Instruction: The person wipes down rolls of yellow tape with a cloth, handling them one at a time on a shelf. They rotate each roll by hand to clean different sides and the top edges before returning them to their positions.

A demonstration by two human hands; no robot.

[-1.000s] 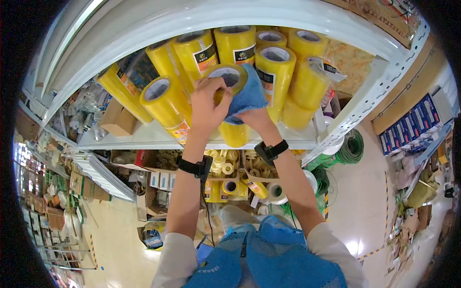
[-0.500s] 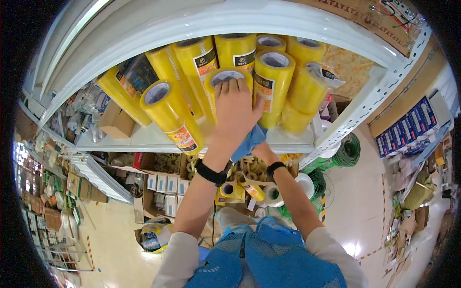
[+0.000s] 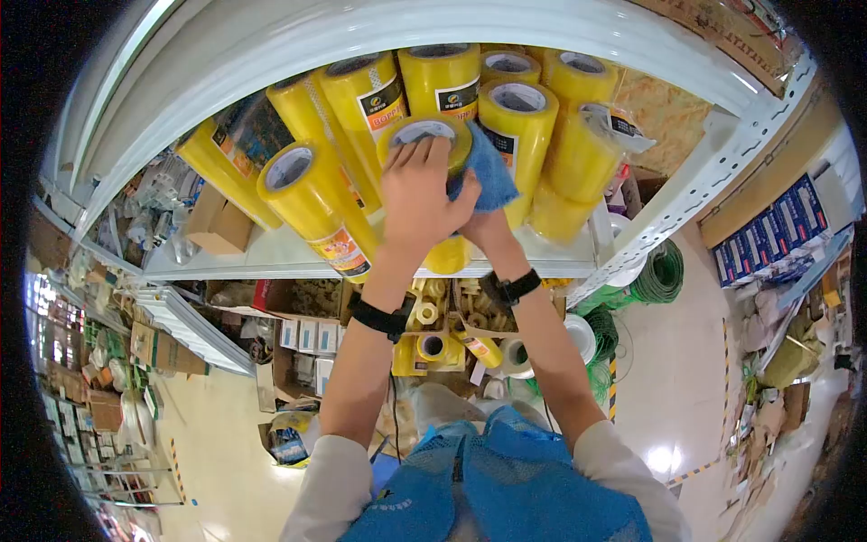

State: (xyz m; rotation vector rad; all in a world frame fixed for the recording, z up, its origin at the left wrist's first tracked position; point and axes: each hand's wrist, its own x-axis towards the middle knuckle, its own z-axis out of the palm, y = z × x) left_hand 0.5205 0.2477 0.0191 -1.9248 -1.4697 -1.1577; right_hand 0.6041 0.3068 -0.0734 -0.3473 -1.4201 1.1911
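Note:
A tall yellow stack of packing tape rolls (image 3: 449, 256) stands at the shelf front. My left hand (image 3: 421, 191) grips it from the front and top, its fingers hooked over the rim into the core and the thumb along the side. Behind it, my right hand (image 3: 488, 230) presses a blue cloth (image 3: 493, 172) to the stack's right side; the cloth covers most of its fingers. Close by on the left leans another yellow tape stack (image 3: 316, 212). On the right stands a tape stack (image 3: 533, 122) with a black and orange label, partly hidden by the cloth.
More tape rolls (image 3: 440, 68) crowd the white shelf (image 3: 217, 268). A cardboard box (image 3: 219, 226) sits at its left. Below are boxes of small white cartons (image 3: 307, 336) and pale plastic fittings (image 3: 424, 312). Green wire coils (image 3: 659, 274) lie right of the perforated upright (image 3: 695, 194).
My right hand has risen, bringing the blue cloth up from below to the right side of the tape stack. My left hand keeps its hold and has shifted slightly left.

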